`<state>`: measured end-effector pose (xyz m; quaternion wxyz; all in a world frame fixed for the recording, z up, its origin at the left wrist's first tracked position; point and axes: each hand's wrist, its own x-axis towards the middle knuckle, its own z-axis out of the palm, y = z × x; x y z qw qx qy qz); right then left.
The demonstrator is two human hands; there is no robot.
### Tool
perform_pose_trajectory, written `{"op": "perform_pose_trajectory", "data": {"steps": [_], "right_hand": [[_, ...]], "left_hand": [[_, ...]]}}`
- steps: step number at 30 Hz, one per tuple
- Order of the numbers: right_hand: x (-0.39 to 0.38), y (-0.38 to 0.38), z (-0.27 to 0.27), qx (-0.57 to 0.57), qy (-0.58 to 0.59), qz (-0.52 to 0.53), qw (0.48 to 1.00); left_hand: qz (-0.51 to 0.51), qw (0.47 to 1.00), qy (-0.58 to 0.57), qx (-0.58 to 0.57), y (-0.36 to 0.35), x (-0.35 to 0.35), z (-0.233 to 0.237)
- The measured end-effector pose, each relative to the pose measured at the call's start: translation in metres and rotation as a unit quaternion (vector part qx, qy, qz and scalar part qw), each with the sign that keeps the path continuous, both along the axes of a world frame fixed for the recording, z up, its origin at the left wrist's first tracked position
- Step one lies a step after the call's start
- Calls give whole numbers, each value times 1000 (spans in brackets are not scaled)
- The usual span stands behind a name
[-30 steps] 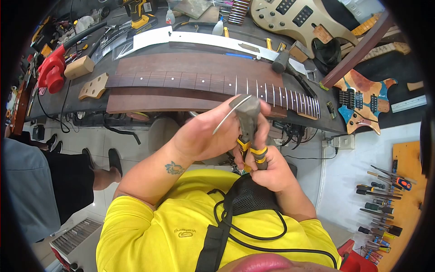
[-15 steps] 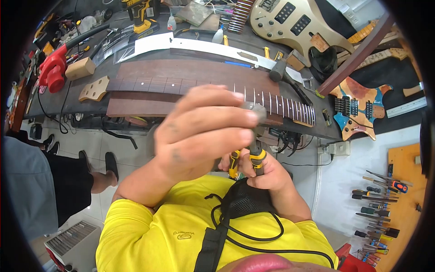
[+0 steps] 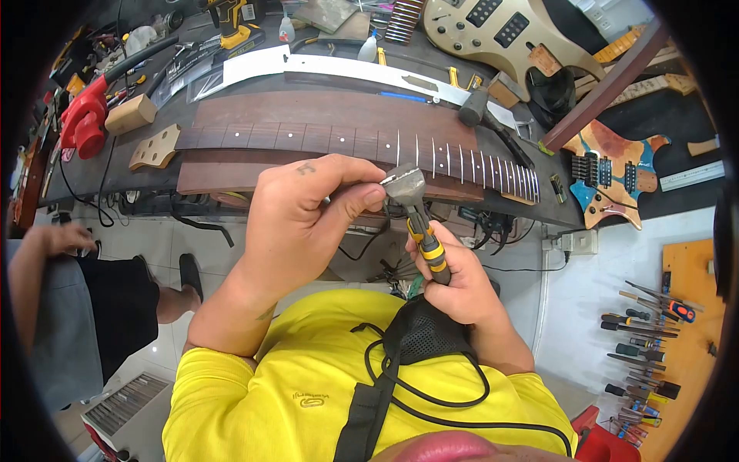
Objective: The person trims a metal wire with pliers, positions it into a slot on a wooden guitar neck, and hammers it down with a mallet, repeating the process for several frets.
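Note:
My right hand [image 3: 456, 283] is closed around the yellow-and-black handles of a pair of end nippers [image 3: 408, 191], held upright in front of my chest. My left hand [image 3: 304, 223] sits just left of the steel jaws. Its thumb and forefinger pinch a short silvery piece of fret wire [image 3: 384, 179] against the jaws, and the fingers hide most of the wire. Beyond the hands, a dark guitar neck with a fretboard [image 3: 308, 138] lies across the bench; frets are seated along its right half only.
On the bench lie a hammer [image 3: 473, 108], a wooden block [image 3: 129, 114], a loose headstock [image 3: 156, 146], a red blower [image 3: 81, 119] and a drill [image 3: 231, 19]. Guitar bodies [image 3: 616, 173] lie at right, screwdrivers [image 3: 643, 339] at lower right. Another person [image 3: 54, 308] stands at left.
The long curved fret wire my left hand held a second ago no longer sticks out. That hand swept over the nippers and now pinches at the jaws. The handles have come together.

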<state>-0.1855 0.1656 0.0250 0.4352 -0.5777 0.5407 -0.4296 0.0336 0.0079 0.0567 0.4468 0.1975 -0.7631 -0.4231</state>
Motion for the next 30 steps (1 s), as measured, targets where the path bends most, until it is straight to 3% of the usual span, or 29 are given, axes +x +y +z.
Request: {"op": "perform_pose_trajectory", "data": {"steps": [6,25,27,28,30], "right_hand": [[-1,2,-1,1,3,-4,1000],[3,4,-3,-40,86,-34,995],[0,3,-7,-45,74,-30,996],[0,3,-9,-49,61,-26,997],[1,3,-5,-42,53,-25,997]], "left_hand": [[13,993,4,-116,-1,4,5],[-22,993,17,-111,-1,7,-2],[-74,971,49,221,8,8,0],[-75,971,49,221,6,7,-3],[-219,859,164,433,-3,6,-14]]}}
